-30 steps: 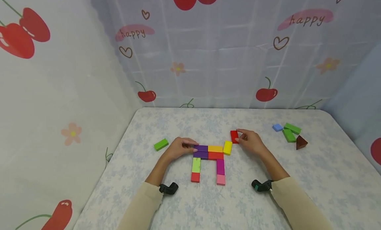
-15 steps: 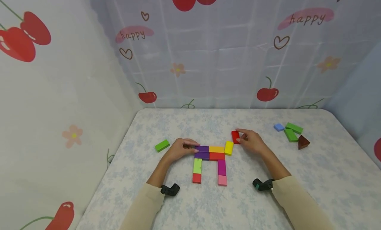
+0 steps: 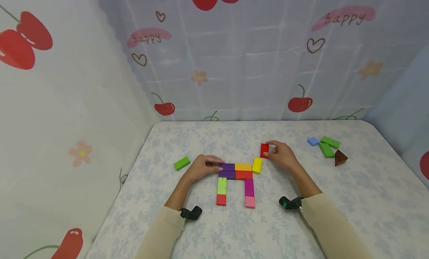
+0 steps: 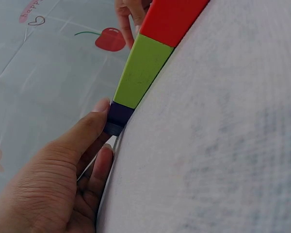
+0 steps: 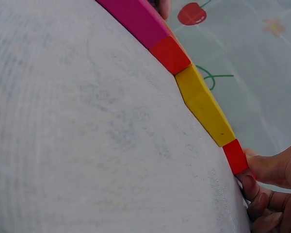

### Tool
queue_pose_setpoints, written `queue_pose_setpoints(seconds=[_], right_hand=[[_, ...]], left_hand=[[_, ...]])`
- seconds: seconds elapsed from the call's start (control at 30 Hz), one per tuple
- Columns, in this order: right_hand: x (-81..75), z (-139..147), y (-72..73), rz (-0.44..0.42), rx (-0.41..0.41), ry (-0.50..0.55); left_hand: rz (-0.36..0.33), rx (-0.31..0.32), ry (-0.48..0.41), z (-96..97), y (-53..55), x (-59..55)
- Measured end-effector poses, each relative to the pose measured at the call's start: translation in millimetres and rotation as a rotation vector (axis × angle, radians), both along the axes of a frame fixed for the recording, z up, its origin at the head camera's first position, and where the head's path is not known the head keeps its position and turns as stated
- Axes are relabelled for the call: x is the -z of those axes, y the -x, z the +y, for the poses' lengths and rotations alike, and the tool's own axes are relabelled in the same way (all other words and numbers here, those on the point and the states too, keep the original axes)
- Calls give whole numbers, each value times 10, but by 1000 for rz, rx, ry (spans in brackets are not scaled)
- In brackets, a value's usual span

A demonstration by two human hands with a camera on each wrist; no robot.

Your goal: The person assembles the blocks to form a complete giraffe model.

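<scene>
In the head view, my left hand (image 3: 201, 169) holds the left end of the back purple block (image 3: 227, 166), thumb and forefinger at its corners. A second purple block (image 3: 226, 174) lies against it in front. Beside these sit an orange block (image 3: 243, 167) and a red block (image 3: 243, 175). My right hand (image 3: 283, 155) pinches another red block (image 3: 264, 150) at its right side. That block stands at the back right corner of a slightly tilted yellow block (image 3: 257, 166). The right wrist view shows thumb and fingers at the small red block's (image 5: 235, 157) end.
Two legs extend toward me: lime (image 3: 222, 186) over red (image 3: 221, 199), and magenta (image 3: 249, 187) over pink (image 3: 250, 202). A green block (image 3: 182, 163) lies left. At right are a blue block (image 3: 313, 141), two green blocks (image 3: 326, 150) and a brown triangular block (image 3: 340, 158).
My right hand has shifted the red block slightly away from me and straightened it a little. My left hand stays at the purple block. The head view has shifted slightly.
</scene>
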State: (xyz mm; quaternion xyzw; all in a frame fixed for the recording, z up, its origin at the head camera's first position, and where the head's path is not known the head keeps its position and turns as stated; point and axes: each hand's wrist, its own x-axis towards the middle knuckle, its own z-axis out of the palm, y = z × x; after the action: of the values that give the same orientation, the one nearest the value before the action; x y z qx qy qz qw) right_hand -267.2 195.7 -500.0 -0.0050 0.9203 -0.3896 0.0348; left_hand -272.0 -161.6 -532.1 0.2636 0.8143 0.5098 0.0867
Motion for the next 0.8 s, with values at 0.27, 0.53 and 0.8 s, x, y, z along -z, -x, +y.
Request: queue_pose_setpoints(seconds=[0.27,0.53,0.8], right_hand=[[13,-27,-17,5,44,-8],[5,-36,-42,25,28,-17],[-4,31,-54,-13,-4,46]], left_hand=[[9,-10,-3,-11,7,18],[3,-34,-12,22,-10,-4],[1,-16,-3,24,-2,10]])
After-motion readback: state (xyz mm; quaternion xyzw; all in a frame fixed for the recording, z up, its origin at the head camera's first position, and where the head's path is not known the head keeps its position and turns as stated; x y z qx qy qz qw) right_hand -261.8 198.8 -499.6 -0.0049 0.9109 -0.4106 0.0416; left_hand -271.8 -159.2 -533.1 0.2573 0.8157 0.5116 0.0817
